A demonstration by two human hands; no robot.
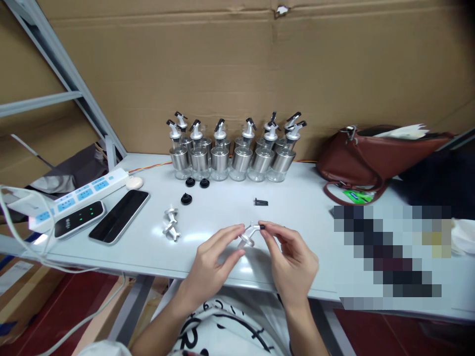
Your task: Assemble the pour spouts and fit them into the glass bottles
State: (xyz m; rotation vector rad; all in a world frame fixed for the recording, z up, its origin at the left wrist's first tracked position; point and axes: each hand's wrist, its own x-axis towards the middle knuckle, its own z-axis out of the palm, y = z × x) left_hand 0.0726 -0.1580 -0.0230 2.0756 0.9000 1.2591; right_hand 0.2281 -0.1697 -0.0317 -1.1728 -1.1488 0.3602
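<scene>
Both hands meet over the front of the white table [222,212]. My left hand [211,264] pinches a small silver pourer spout [248,238] between thumb and fingers. My right hand [291,259] pinches a small black plug [261,227] at the tip of that spout. Two more silver spouts [171,222] lie to the left. Three black rubber stoppers [186,199] and a black pin [261,201] lie farther back. Several glass-and-steel dispenser bottles [233,158] with pourer tops stand in rows at the back.
A black phone [119,215], a dark power bank [78,218] and a white power strip [76,194] lie at the left. A brown leather bag [371,155] sits at the right. Cardboard [237,64] walls the back. A metal shelf frame [55,74] stands on the left.
</scene>
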